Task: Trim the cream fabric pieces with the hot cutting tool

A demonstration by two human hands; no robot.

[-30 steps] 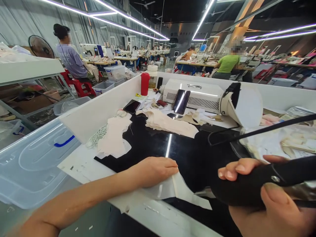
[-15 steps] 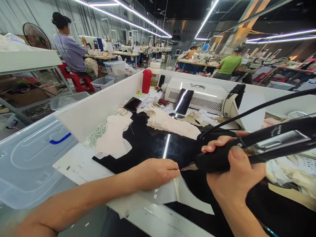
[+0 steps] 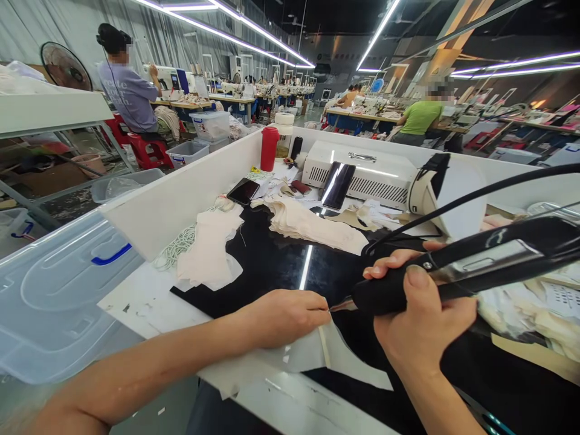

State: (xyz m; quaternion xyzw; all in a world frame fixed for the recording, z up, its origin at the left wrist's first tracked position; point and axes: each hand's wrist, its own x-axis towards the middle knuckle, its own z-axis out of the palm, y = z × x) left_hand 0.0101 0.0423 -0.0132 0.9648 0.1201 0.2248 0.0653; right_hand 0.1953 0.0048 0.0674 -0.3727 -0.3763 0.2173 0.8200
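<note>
My left hand [image 3: 290, 315] is closed in a pinch at the top of a narrow cream strip [image 3: 325, 347], which lies along a thin pale fabric piece [image 3: 353, 357]. My right hand [image 3: 423, 314] grips a black corded handheld tool [image 3: 389, 291] whose tapered metal tip [image 3: 343, 306] points left, right beside my left fingertips. Whether the tip touches the strip I cannot tell. Under both hands is a glossy black sheet [image 3: 272, 272]. Beyond them sits a stack of cream fabric pieces [image 3: 312, 225], with another pale pile [image 3: 206, 248] to the left.
White walls [image 3: 181, 193] border the table. Towards the back stand a white vented metal box [image 3: 357, 169], a red cup [image 3: 269, 149], a phone [image 3: 243, 191] and a dark upright device [image 3: 339, 184]. The black cable [image 3: 453, 208] arcs across the right. A lidded plastic bin [image 3: 67, 290] is at left.
My right hand and the tool have shifted slightly left, bringing the metal tip up to my left fingertips. My left hand has barely moved.
</note>
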